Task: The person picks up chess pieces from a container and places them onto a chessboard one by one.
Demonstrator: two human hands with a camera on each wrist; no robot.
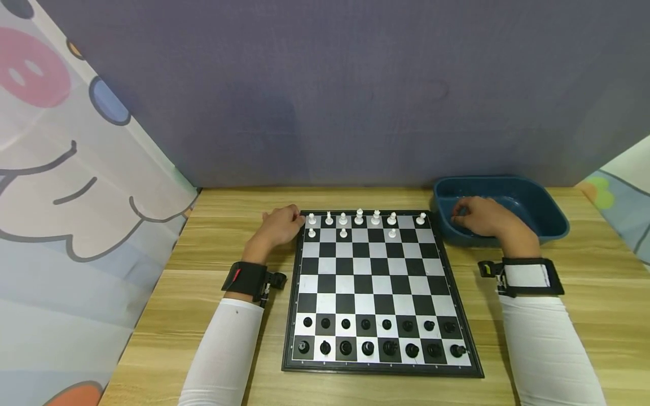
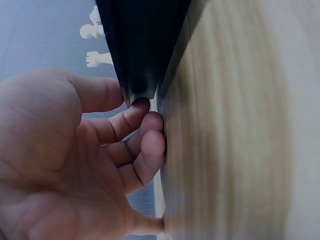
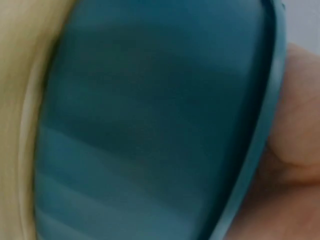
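Note:
A black-and-white chessboard (image 1: 355, 287) lies on the table. At its far left corner my left hand (image 1: 281, 226) pinches the board's edge, the thumb (image 2: 102, 94) on one face and the index fingertip at the corner. White chess pieces (image 1: 359, 217) stand along the far row, with a gap near the right end, and three white pawns (image 1: 343, 233) stand before them. Black chess pieces (image 1: 368, 348) fill the two near rows. My right hand (image 1: 482, 216) reaches into a blue plastic basin (image 1: 550, 225), fingers curled. The basin wall hides its fingertips in the right wrist view; whether they hold anything cannot be told.
The basin stands to the right of the board's far corner, near the grey partition (image 1: 325, 101) behind the table. Wooden tabletop (image 1: 213, 282) shows on both sides of the board. A cartoon-printed cloth (image 1: 101, 225) hangs at the left.

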